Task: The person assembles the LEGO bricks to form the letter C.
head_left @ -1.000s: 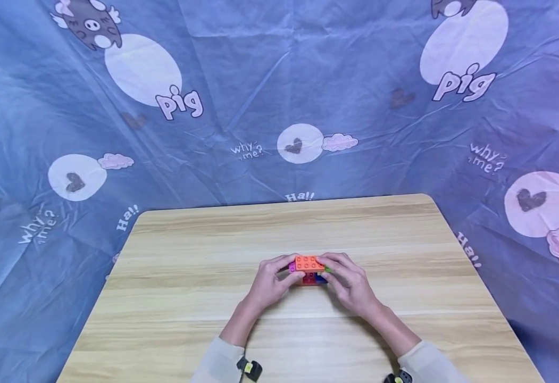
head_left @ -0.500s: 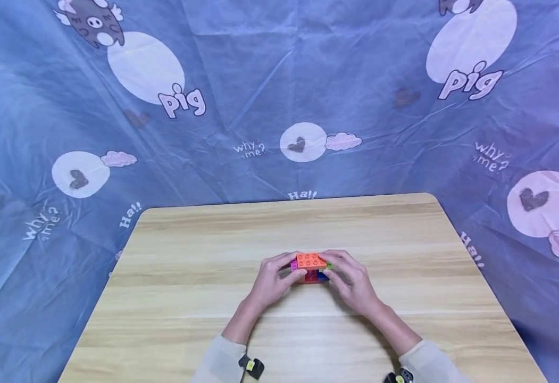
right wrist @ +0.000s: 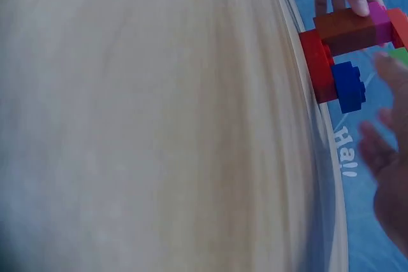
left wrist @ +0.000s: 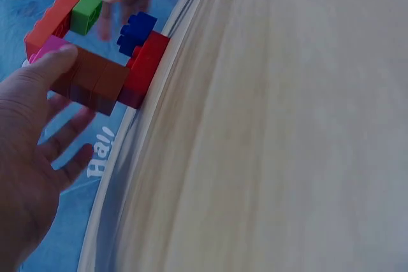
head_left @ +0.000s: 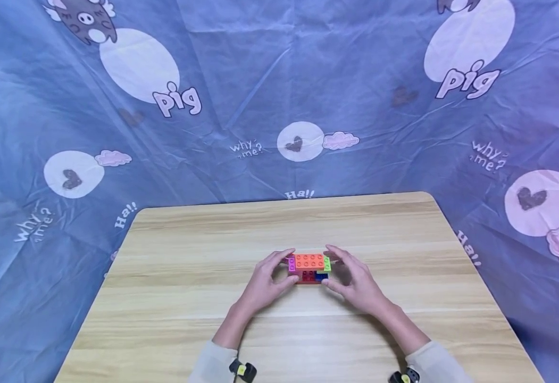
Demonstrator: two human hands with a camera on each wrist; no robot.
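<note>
A small toy-brick build stands on the table. Its red brick (head_left: pixel 309 276) lies at the bottom, with a blue brick (head_left: pixel 322 277) on the right end. Brown bricks (left wrist: pixel 94 82) rise on the left side to a pink brick (head_left: pixel 291 264). An orange brick (head_left: pixel 309 260) spans the top, with a green brick (head_left: pixel 327 264) at its right end; a gap separates green from blue. My left hand (head_left: pixel 266 277) is spread round the left side, its thumb resting against the pink and brown bricks in the left wrist view. My right hand (head_left: pixel 359 281) is spread beside the right side, apart from the bricks.
The wooden table (head_left: pixel 202 234) extends around the build on every side. Behind and beside it hangs a blue cloth (head_left: pixel 241 96) printed with pigs and lettering. Black wrist straps (head_left: pixel 243 370) sit at both sleeves.
Both hands have loosened from the top of the build and spread apart, the right one moving off to the right. The pink and green ends now show more fully. The bricks stay stacked.
</note>
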